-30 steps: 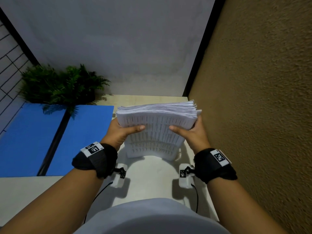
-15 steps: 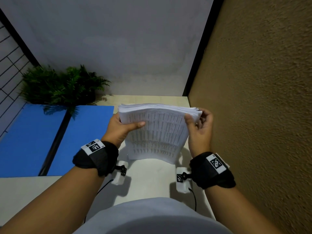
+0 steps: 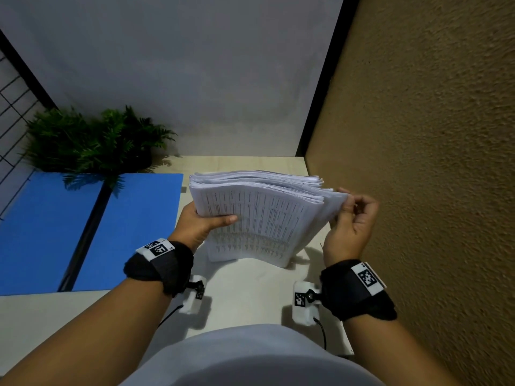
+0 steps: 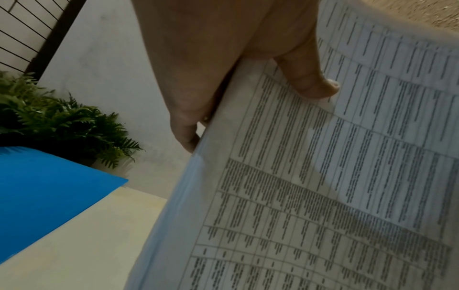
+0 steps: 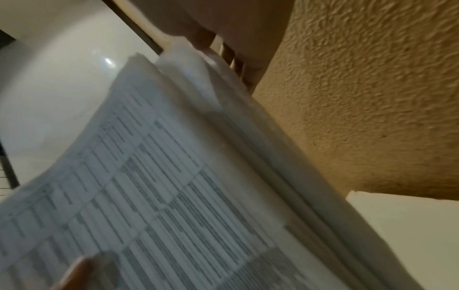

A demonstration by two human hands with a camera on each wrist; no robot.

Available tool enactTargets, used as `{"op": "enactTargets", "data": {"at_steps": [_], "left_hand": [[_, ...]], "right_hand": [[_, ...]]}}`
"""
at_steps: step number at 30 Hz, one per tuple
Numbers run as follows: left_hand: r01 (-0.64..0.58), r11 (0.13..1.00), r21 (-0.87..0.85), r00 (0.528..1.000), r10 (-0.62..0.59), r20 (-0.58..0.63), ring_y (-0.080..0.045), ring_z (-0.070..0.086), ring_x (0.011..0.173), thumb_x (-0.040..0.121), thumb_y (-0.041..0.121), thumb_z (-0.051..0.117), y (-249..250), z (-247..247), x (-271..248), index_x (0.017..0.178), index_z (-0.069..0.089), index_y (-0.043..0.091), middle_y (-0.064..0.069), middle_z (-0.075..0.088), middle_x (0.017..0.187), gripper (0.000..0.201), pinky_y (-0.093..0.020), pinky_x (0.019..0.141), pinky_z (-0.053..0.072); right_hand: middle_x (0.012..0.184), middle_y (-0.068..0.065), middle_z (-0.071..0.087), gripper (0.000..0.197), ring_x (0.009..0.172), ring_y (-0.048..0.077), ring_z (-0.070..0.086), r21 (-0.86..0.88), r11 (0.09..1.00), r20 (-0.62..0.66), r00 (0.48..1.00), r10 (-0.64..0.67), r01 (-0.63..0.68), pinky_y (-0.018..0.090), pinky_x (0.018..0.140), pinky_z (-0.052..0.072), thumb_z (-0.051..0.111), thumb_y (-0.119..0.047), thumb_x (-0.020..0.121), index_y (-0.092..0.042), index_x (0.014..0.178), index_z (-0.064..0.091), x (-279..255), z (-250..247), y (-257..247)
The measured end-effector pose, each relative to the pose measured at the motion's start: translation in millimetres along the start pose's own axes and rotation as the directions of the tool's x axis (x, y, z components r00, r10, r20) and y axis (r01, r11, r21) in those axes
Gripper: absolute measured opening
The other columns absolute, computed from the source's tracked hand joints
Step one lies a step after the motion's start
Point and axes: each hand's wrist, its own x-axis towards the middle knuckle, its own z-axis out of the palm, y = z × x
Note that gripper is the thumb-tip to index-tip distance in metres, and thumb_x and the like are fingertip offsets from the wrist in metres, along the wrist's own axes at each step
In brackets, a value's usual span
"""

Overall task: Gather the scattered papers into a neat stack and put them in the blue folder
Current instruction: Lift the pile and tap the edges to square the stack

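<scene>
A thick stack of printed papers (image 3: 262, 218) stands on its lower edge on the pale table (image 3: 250, 296), its top bowed toward me. My left hand (image 3: 211, 218) grips the stack's left edge, thumb on the front sheet and fingers behind. The left wrist view shows that thumb (image 4: 308, 82) on the printed sheet (image 4: 323, 196). My right hand (image 3: 348, 203) pinches the upper right corner, where the sheets fan out. In the right wrist view its fingers (image 5: 238, 58) lie behind that corner of the papers (image 5: 174, 186). The blue folder (image 3: 139, 224) lies open flat to the left.
A green fern plant (image 3: 92, 140) stands behind the folder at the back left. A rough tan wall (image 3: 418, 162) runs close along the table's right side. A grey wall closes the back. A wire grid (image 3: 11, 101) is at the far left.
My right hand slid from the stack's right side up to its upper right corner, and the sheets there have fanned apart. The left hand keeps its grip.
</scene>
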Motion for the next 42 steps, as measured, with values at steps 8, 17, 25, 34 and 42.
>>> {"op": "enactTargets", "data": {"at_steps": [8,17,25,34,42], "left_hand": [[0.035,0.999,-0.004,0.999,-0.035,-0.012,-0.012,0.068,0.098,0.066,0.001,0.085,-7.3,1.5,0.5,0.1,0.069,0.022,0.003,0.076,0.099,0.043,-0.028,0.08,0.053],[0.047,0.999,-0.016,0.999,-0.047,-0.001,-0.018,0.066,0.105,0.064,0.006,0.088,-4.9,9.8,-3.2,0.103,0.069,0.021,-0.003,0.074,0.108,0.046,-0.036,0.088,0.053],[0.05,0.999,0.013,0.999,-0.05,0.0,-0.014,0.066,0.101,0.07,0.002,0.083,-5.5,9.3,-5.4,0.1,0.068,0.024,0.0,0.073,0.106,0.04,-0.034,0.086,0.052],[0.081,0.996,-0.038,0.985,-0.086,-0.148,-0.013,0.067,0.085,0.093,0.002,0.064,-17.1,7.2,-2.8,0.115,0.061,0.007,-0.003,0.069,0.096,0.023,-0.015,0.068,0.056],[0.388,0.918,0.081,0.916,-0.375,-0.139,-0.032,0.061,0.115,0.091,0.012,0.069,-79.3,-18.6,-2.0,0.137,0.055,0.006,-0.011,0.066,0.124,0.048,-0.041,0.102,0.043]], "right_hand": [[0.091,-0.011,0.065,0.019,0.079,-0.012,0.06,-0.101,0.989,0.184,0.975,0.125,-0.107,0.007,0.066,0.047,0.053,-0.008,0.097,-0.024,0.09,0.06,-9.8,-13.8,13.6],[0.098,0.0,0.064,0.013,0.092,0.015,0.063,-0.242,0.97,0.193,0.98,0.043,0.005,0.028,0.074,0.053,0.055,-0.017,0.092,-0.029,0.088,0.056,-12.7,0.4,6.6],[0.102,-0.007,0.06,0.023,0.088,-0.005,0.061,-0.028,0.991,-0.035,0.991,0.127,-0.128,0.017,0.069,0.054,0.061,-0.027,0.094,-0.027,0.111,0.046,5.5,-28.8,2.0],[0.087,-0.006,0.065,0.016,0.09,0.012,0.065,-0.288,0.958,-0.1,0.995,-0.011,-0.019,0.022,0.074,0.053,0.067,-0.018,0.089,-0.031,0.082,0.06,27.7,-35.7,-25.8],[0.082,-0.007,0.064,0.011,0.073,-0.007,0.061,-0.266,0.945,-0.005,0.98,-0.2,0.191,0.013,0.068,0.048,0.063,-0.015,0.089,-0.022,0.095,0.06,32.7,-11.0,-79.3]]}}
